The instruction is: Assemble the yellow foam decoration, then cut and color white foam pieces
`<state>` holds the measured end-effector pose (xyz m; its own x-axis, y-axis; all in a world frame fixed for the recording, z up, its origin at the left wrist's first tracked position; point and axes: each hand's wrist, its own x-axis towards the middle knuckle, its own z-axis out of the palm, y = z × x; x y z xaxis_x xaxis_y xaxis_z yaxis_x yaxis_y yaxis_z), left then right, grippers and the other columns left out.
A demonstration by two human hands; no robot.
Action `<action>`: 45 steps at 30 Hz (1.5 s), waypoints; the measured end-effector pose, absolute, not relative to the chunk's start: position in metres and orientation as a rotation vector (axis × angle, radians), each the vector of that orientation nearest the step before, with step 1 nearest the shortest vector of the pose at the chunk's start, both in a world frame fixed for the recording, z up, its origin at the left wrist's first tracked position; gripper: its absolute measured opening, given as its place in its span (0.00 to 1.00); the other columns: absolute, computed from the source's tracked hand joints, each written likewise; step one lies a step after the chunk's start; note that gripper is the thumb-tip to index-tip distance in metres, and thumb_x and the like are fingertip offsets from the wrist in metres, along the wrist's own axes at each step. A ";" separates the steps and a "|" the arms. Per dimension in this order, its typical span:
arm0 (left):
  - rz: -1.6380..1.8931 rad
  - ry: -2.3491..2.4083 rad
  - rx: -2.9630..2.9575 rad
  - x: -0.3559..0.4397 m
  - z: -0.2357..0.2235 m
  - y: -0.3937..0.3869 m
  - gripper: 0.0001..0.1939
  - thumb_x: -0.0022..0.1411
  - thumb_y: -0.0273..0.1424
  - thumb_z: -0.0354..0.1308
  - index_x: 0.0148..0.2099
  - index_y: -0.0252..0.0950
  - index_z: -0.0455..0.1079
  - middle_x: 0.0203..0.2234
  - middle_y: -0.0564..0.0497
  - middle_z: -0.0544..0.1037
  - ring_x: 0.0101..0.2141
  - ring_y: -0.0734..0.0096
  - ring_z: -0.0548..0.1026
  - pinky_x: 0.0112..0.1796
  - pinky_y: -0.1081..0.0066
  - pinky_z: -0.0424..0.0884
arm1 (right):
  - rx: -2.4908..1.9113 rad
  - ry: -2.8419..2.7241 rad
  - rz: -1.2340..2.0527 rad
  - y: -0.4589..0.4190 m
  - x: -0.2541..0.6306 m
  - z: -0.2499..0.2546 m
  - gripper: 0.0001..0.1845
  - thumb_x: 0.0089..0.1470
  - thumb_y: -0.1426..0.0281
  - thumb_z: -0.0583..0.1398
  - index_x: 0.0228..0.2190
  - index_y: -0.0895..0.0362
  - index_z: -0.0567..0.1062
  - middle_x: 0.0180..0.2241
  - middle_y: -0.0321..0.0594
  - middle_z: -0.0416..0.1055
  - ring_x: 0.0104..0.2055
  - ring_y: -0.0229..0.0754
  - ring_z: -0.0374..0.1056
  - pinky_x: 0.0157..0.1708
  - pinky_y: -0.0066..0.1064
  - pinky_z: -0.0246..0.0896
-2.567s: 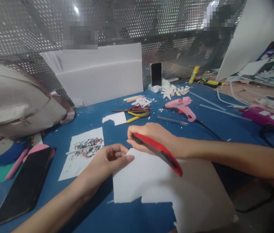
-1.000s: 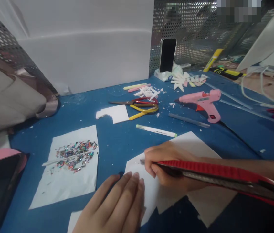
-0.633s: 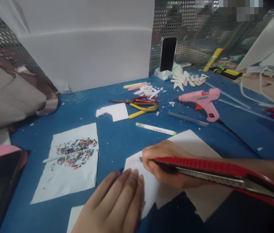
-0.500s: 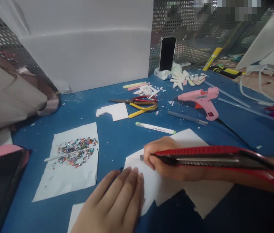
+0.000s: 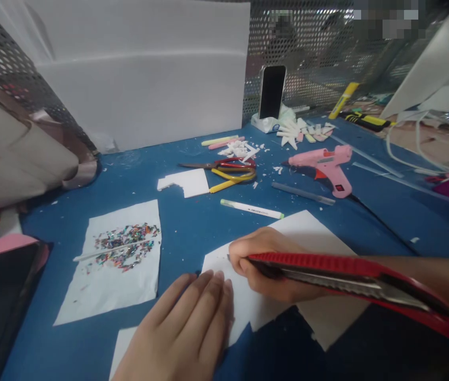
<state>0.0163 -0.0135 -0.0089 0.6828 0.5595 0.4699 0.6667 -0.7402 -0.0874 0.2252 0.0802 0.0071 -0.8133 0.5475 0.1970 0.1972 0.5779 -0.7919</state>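
Note:
A red utility knife (image 5: 328,275) is gripped in my right hand (image 5: 266,262), its blade tip touching a white sheet of card or foam board (image 5: 307,233). The sheet has an irregular outline with notches along its near edge. My left hand (image 5: 188,328) lies flat with fingers stretched out over the sheet's left edge, close to the blade. Part of another white piece (image 5: 121,344) shows beside my left wrist. A white marker with green ends (image 5: 251,209) lies just beyond the sheet.
Paper with colourful flakes and a thin stick (image 5: 105,296) lies at left, near a dark phone (image 5: 2,301). Farther back are scissors (image 5: 232,166), a cut white piece (image 5: 192,182), a pink glue gun (image 5: 323,161), a glue stick (image 5: 302,193), white scraps (image 5: 236,149) and an upright phone (image 5: 272,92).
My right hand has shifted slightly left, and the utility knife's rear end has swung lower. My left hand stays in nearly the same place on the sheet. The view has moved slightly.

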 end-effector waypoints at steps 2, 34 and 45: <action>-0.628 -0.984 -2.650 0.016 -0.010 -0.014 0.13 0.69 0.24 0.51 0.49 0.30 0.75 0.46 0.45 0.80 0.47 0.60 0.77 0.51 0.59 0.64 | -0.604 -2.318 1.150 0.080 0.226 0.008 0.08 0.54 0.73 0.52 0.24 0.58 0.63 0.21 0.32 0.61 0.23 0.31 0.56 0.25 0.25 0.51; -0.589 -0.763 -2.708 0.012 -0.002 -0.013 0.21 0.73 0.40 0.43 0.50 0.35 0.75 0.45 0.51 0.80 0.45 0.63 0.76 0.50 0.61 0.65 | -0.934 -2.167 1.087 0.088 0.231 0.016 0.08 0.57 0.71 0.56 0.40 0.55 0.63 0.26 0.30 0.65 0.26 0.33 0.59 0.29 0.26 0.53; -0.564 -0.802 -2.700 0.007 -0.005 -0.016 0.20 0.72 0.25 0.40 0.55 0.35 0.72 0.51 0.50 0.77 0.48 0.62 0.73 0.56 0.59 0.58 | -1.053 -2.472 0.739 0.103 0.246 0.025 0.09 0.53 0.73 0.56 0.38 0.54 0.66 0.22 0.28 0.68 0.21 0.32 0.61 0.24 0.25 0.47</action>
<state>0.0074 -0.0161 -0.0054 0.7712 0.4631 0.4367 0.5676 -0.8109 -0.1425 0.2464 0.1032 0.0254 -0.6609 0.7417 0.1147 0.5572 0.5873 -0.5871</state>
